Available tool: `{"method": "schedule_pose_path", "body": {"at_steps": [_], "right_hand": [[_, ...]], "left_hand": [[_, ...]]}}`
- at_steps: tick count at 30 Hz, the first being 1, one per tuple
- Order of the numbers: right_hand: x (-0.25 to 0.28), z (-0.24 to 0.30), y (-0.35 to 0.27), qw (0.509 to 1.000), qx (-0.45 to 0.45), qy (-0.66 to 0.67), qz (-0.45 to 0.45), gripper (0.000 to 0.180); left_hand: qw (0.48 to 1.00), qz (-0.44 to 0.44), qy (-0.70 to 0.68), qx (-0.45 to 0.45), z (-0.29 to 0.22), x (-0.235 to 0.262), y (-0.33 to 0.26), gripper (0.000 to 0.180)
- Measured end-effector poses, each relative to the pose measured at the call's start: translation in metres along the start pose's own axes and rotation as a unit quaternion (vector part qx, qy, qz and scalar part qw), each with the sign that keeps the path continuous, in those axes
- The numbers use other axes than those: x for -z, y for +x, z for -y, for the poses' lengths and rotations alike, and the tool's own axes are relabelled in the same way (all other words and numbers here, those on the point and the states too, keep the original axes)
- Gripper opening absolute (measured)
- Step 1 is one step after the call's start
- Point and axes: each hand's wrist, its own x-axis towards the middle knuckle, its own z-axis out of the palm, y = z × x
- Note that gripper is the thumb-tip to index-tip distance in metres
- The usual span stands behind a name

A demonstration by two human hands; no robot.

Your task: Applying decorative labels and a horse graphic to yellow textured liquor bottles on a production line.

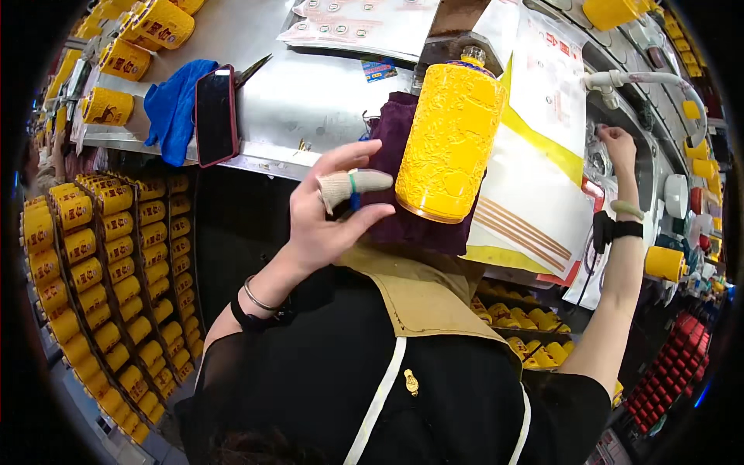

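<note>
A yellow bottle (pixel 449 143) with a raised pattern and a clear neck lies on a dark purple cloth (pixel 395 128), its base toward me. Beside its base is my left hand (pixel 333 194), fingers and thumb spread and curved, holding nothing. One finger wears a pale fabric finger cover with a green band. Whether a fingertip touches the bottle I cannot tell. Far to the right my right hand (pixel 618 146) reaches down with its fingers pressed together, next to some clear crumpled plastic (pixel 598 161); what they pinch is too small to make out.
On the metal table lie a phone (pixel 216 116), a blue cloth (pixel 174 112), pointed scissors or tweezers (pixel 254 70) and printed sheets (pixel 360 27). Yellow bottles (pixel 108 107) stand at the left. Racks of yellow containers (pixel 116 271) fill the lower left. A white pipe (pixel 620 79) juts in at right.
</note>
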Motion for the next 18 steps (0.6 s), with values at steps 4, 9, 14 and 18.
{"method": "schedule_pose_path", "body": {"at_steps": [4,9,14,18], "right_hand": [[0.043,0.062,-0.04,0.993,0.041,0.103,-0.036,0.035],[0.068,0.107,-0.104,0.964,0.101,0.242,-0.046,0.026],[0.077,0.138,-0.158,0.95,0.122,0.277,-0.07,0.022],[0.081,0.157,-0.188,0.942,0.128,0.303,-0.069,0.021]], "left_hand": [[0.999,0.008,0.014,-0.051,0.009,-0.009,-0.013,0.044],[0.982,0.022,0.103,-0.157,0.022,-0.019,-0.023,0.049],[0.987,0.007,0.071,-0.143,0.019,-0.027,-0.02,0.046],[0.985,-0.001,0.058,-0.161,0.028,-0.028,-0.015,0.045]]}}
